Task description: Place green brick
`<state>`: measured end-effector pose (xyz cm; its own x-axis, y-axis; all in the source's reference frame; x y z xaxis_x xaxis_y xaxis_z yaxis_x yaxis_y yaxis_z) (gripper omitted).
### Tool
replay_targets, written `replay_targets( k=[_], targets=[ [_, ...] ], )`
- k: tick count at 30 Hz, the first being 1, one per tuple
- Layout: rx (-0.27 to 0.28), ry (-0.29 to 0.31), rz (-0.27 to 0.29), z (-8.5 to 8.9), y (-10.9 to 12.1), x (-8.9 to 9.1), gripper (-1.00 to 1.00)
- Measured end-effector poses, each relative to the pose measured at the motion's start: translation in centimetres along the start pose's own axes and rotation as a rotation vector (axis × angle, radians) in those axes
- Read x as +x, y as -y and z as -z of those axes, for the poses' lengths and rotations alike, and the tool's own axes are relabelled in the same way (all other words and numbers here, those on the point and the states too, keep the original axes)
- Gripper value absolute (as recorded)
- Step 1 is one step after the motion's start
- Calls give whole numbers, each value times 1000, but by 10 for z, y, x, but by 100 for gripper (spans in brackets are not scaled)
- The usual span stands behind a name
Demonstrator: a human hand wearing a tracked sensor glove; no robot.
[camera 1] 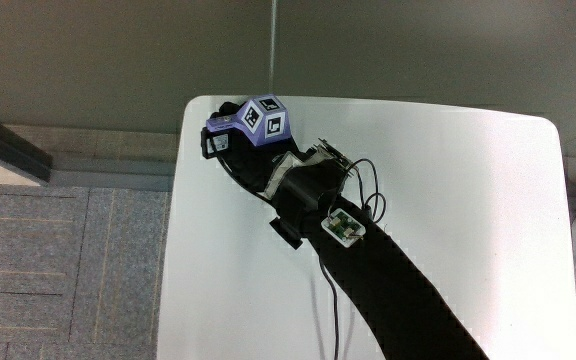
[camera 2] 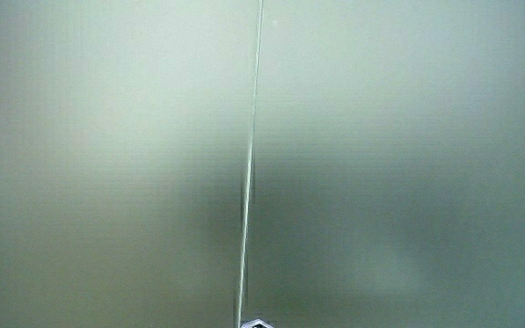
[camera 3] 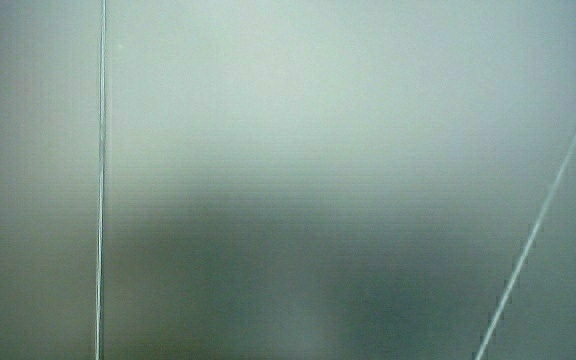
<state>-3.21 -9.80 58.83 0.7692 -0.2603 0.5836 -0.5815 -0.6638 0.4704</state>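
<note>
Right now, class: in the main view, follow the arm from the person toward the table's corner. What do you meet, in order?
Forearm → small green-and-white device strapped on it → black-gloved hand → patterned cube, near the table's corner. No green brick shows.

Side view: pale wall only, grey-green, filling the whole picture. 2 thin light lines cross it: 1 vertical seam running the full height near an edge, 1 slanted line at the opposite edge, leaning away from the seam as it rises. A darker soft shadow covers the wall's lower middle. Table and hand don't show here.
</note>
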Motion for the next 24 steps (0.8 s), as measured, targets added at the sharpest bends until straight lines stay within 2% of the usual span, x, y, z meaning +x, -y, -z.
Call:
replay_targets(
  k=[2,3,4,6,7,10,14,16,19,24],
  targets=[
    [-15,3,9,4,-3,6,-19],
    [-8,-15,0,0,1,5,-24],
    [-15,-2,7,-1,2,5,-29],
    [-51,-11,15,0,1,8,-38],
    [-59,4,32,2,-2,10,-43],
    [-65,16,30,0,-1,9,-57],
    [-23,39,19,-2,3,7,-76],
    [22,55,23,-3,5,5,-86],
    [33,65,12,-6,7,1,-100],
    [40,61,0,-5,10,1,-100]
  ],
)
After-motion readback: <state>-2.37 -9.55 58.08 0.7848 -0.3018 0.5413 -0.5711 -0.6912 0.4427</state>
